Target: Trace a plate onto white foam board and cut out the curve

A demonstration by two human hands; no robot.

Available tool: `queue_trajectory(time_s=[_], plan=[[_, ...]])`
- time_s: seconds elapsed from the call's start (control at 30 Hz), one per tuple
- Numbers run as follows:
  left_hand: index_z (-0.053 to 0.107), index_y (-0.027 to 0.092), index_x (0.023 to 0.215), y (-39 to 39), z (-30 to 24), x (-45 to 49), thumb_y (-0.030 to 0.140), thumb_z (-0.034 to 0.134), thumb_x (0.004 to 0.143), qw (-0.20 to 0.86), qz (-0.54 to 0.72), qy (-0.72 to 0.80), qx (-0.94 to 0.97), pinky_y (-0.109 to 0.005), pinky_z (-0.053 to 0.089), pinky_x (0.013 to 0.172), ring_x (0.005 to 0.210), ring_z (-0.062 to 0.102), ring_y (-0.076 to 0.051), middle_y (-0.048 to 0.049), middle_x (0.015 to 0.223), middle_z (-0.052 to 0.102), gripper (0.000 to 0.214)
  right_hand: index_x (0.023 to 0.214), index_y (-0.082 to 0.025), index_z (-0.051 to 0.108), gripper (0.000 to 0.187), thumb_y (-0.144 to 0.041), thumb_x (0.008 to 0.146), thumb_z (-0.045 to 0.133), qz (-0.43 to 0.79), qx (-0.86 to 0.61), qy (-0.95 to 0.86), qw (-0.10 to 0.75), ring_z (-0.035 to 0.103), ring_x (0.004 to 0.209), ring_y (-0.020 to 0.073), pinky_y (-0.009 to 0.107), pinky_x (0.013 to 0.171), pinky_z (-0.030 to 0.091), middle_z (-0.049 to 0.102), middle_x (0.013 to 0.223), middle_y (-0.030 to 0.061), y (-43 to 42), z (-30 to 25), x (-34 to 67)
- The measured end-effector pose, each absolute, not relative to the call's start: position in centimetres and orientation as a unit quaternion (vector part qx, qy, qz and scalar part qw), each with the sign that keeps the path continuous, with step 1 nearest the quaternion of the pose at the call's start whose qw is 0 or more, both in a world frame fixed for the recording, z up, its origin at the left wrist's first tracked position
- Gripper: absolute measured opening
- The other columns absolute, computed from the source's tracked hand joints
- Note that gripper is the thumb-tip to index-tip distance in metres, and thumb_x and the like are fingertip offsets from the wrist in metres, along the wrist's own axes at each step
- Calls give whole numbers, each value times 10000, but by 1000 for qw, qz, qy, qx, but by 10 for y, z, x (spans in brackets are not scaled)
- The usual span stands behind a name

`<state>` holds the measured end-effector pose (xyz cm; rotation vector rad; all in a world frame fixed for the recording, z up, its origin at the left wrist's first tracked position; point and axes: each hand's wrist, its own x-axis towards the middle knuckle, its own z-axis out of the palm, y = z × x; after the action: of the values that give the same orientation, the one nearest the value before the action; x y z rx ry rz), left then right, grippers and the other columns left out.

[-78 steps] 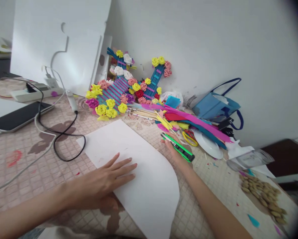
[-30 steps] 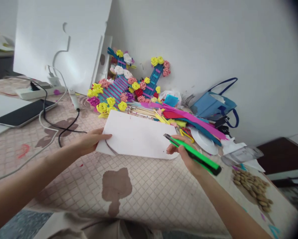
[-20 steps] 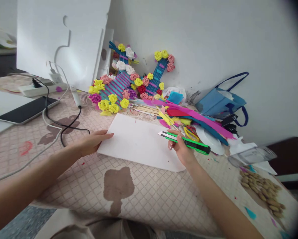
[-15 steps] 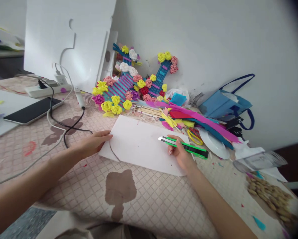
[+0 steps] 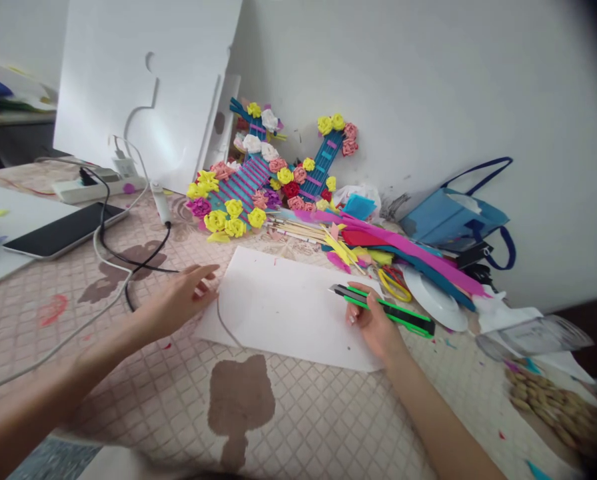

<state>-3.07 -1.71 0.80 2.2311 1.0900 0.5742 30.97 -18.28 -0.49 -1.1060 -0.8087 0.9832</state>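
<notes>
A white foam sheet (image 5: 288,303) lies flat on the patterned tablecloth (image 5: 298,413) in front of me. My left hand (image 5: 176,301) rests at the sheet's left edge, fingers stretched out and touching it. My right hand (image 5: 376,323) sits on the sheet's right part and grips a green and black utility knife (image 5: 386,311), which points left over the sheet.
Behind the sheet stand blue craft pieces covered in paper flowers (image 5: 258,180), wooden sticks and coloured foam strips (image 5: 388,243). A blue bag (image 5: 453,213) leans on the wall. Cables (image 5: 113,267), a phone (image 5: 63,230) and a power strip (image 5: 96,187) lie left. Nuts (image 5: 543,400) are scattered right.
The sheet was turned round and lifted, then laid flat farther away. My left hand let go of its edge and opened beside it. My right hand picked up the knife and brought it over the sheet.
</notes>
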Motion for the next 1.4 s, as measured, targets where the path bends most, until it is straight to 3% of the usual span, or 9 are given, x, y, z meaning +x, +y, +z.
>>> queue_trajectory(time_s=[0.1,0.23,0.37,0.53,0.73,0.87,1.0,1.17,1.4], plan=[[499,108,1298,-28,9,-26,427,439,904,145,234,353,894,-470,458,940,1104,581,-302,-179,1277,547,511,1131,-247,581,340,-385,822,616,412,-495,-370,670,494,599,136,268,577,423,538,623,-25,-183,-2,311],[347,176,1427,-42,5,-12,430,371,965,135,168,186,959,-468,253,1124,1370,331,-260,-133,1469,390,527,1144,-241,585,341,-343,819,604,370,-523,-393,660,513,633,145,308,665,456,564,652,-18,-184,-4,311],[194,134,1485,-53,-2,-6,497,395,944,130,69,113,983,-517,108,1148,1422,183,-275,-175,1522,239,682,1146,-240,585,320,-350,846,570,358,-557,-390,640,517,636,145,322,710,468,560,632,-19,-185,-8,313],[318,90,1441,-70,9,-9,555,416,916,134,46,121,982,-504,186,1134,1399,253,-302,-195,1491,300,708,1138,-244,587,300,-358,862,569,365,-576,-427,594,514,619,150,321,677,464,557,633,-17,-176,7,310],[504,130,1314,-58,16,-4,295,465,945,106,76,136,982,-420,280,1112,1318,415,-252,-126,1408,477,405,1157,-229,567,309,-375,887,538,391,-570,-535,486,546,655,162,329,671,454,569,672,-9,-136,28,277],[523,129,1287,-36,4,-6,285,443,952,91,111,150,978,-476,263,1115,1325,402,-284,-131,1410,474,378,1122,-230,557,274,-345,873,557,401,-554,-587,434,548,640,136,307,666,462,551,687,-28,-105,32,249],[520,136,1291,-29,-4,-10,268,437,948,113,128,149,974,-454,318,1093,1294,446,-275,-126,1400,487,377,1100,-230,567,264,-335,858,565,407,-545,-604,416,556,668,126,288,665,479,564,725,-22,-78,32,232],[511,134,1306,-29,-6,-13,247,435,947,137,137,142,971,-438,320,1098,1308,431,-269,-127,1411,472,384,1103,-244,563,306,-333,817,626,367,-571,-604,418,575,685,119,275,649,493,626,956,20,-60,24,223],[497,179,1331,-29,-11,-15,233,444,942,186,154,157,958,-479,254,1127,1354,359,-278,-94,1425,462,395,1042,-250,598,215,-287,831,608,284,-572,-664,389,606,951,190,308,814,482,651,1020,27,-55,15,214]])
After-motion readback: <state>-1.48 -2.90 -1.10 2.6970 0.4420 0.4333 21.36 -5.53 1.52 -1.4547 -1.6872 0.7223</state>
